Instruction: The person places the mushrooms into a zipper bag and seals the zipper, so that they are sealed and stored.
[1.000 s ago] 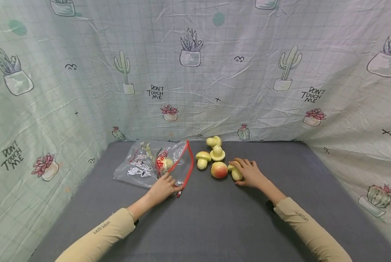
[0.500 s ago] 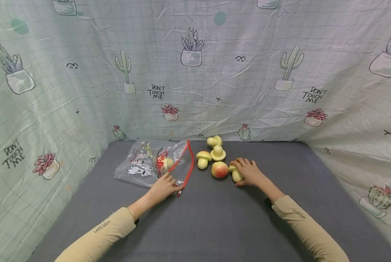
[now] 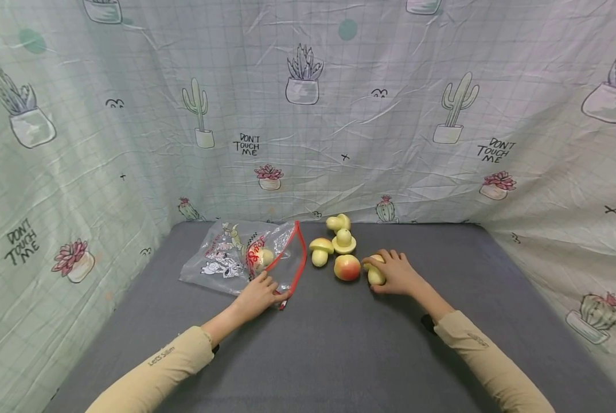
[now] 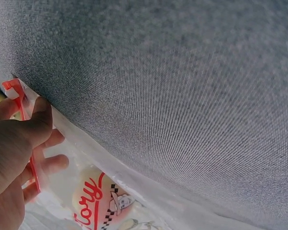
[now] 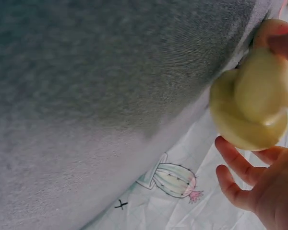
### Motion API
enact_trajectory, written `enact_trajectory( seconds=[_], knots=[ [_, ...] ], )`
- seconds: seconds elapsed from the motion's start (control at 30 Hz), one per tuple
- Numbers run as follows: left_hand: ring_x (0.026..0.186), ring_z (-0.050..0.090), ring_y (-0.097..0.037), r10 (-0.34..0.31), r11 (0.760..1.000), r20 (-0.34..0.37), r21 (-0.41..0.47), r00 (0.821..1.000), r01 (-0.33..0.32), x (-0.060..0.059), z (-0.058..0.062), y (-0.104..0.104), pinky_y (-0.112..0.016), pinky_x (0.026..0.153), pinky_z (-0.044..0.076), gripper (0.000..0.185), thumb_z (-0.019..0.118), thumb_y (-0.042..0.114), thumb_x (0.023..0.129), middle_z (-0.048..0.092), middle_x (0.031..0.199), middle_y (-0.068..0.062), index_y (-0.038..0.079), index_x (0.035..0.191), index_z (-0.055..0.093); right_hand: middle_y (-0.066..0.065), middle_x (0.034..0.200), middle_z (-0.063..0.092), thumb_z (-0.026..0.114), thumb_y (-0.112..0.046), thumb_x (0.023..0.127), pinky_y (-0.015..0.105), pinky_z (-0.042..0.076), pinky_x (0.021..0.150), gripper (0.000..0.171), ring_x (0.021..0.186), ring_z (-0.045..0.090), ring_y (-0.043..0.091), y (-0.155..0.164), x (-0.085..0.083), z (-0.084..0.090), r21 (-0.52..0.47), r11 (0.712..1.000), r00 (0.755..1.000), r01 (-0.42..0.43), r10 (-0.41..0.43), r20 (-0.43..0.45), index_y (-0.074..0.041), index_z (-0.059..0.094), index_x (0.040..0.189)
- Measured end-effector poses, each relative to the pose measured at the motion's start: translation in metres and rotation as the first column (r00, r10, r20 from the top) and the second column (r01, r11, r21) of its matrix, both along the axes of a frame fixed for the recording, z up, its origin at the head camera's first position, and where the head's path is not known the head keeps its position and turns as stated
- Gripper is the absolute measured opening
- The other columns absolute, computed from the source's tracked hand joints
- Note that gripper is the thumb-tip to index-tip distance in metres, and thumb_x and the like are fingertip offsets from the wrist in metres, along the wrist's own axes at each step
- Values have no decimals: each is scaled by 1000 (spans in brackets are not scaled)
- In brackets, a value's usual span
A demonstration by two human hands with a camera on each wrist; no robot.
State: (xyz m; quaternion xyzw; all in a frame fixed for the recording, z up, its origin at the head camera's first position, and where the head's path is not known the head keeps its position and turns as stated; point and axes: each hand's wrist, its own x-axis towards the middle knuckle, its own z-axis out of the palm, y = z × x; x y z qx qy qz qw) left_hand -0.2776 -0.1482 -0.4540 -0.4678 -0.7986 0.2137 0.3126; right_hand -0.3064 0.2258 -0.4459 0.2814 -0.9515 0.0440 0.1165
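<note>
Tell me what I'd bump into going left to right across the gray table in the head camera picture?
Clear bag → left hand pinching the bag's red edge → mushroom → peach → right hand gripping another mushroom.

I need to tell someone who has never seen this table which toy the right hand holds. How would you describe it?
On the grey table, just right of the clear zip bag with the red edge, lies a small group of yellow toy mushrooms. The one meant is nearest the person, right of the red-yellow apple, with the right hand curled round it: the held mushroom. No hand touches the other mushrooms.
</note>
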Motion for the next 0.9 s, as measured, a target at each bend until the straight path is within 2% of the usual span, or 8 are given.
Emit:
enact_trajectory(
  seconds=[0.13, 0.23, 0.33, 0.43, 0.57, 0.73, 0.9],
  knots=[
    [68, 53, -16, -7, 1000, -7, 4, 1000, 7, 0, 0, 0, -36, 84, 44, 37, 47, 24, 73, 59, 73, 3, 36, 105, 62, 16, 118, 45, 64, -41, 73, 42, 33, 69, 46, 90, 45, 31, 2, 3, 1, -10, 1000, 998, -11, 11, -55, -30, 56, 117],
    [67, 52, -16, -6, 1000, -14, 1, 1000, 6, 1, 1, 0, -36, 84, 44, 37, 49, 24, 72, 59, 73, 3, 36, 105, 62, 18, 116, 45, 64, -40, 74, 41, 33, 65, 38, 85, 46, 32, 4, 5, 2, -40, 999, 992, -22, 17, -122, -28, 60, 110],
    [66, 50, -16, -4, 1000, -25, 2, 1000, 4, 2, 2, 0, -36, 84, 43, 36, 52, 24, 71, 58, 72, 3, 36, 104, 62, 17, 114, 45, 63, -40, 75, 41, 34, 64, 33, 84, 46, 32, 4, 5, 5, -79, 997, 989, -19, 7, -148, -26, 61, 105],
    [65, 49, -15, -9, 1000, -38, 6, 999, 9, 2, 2, 0, -36, 83, 43, 35, 53, 24, 71, 58, 71, 3, 36, 102, 62, 14, 111, 44, 63, -46, 74, 38, 34, 65, 35, 85, 46, 30, 3, 5, 7, -116, 993, 990, -11, -6, -139, -25, 59, 102],
    [65, 50, -15, -12, 1000, -43, 6, 999, 12, 2, 3, 0, -35, 82, 43, 36, 53, 23, 70, 58, 71, 4, 36, 102, 62, 13, 109, 44, 71, -50, 65, 37, 35, 64, 44, 83, 46, 28, 3, 4, 8, -141, 989, 986, -36, 12, -165, -26, 57, 100],
    [64, 50, -15, -17, 1000, -50, 13, 999, 17, 2, 3, 0, -35, 81, 44, 35, 53, 23, 70, 57, 70, 3, 36, 101, 63, 14, 108, 46, 78, -37, 62, 40, 36, 64, 45, 84, 50, 31, -1, 7, 11, -123, 989, 970, -82, 50, -238, -27, 56, 100],
    [63, 49, -15, -18, 1000, -49, 21, 999, 19, 2, 2, 0, -35, 80, 43, 35, 52, 24, 70, 57, 70, 4, 36, 101, 63, 13, 110, 48, 77, -31, 64, 40, 37, 65, 47, 87, 53, 30, -9, 10, 15, -131, 986, 968, -102, 68, -242, -27, 56, 105]
  ],
)
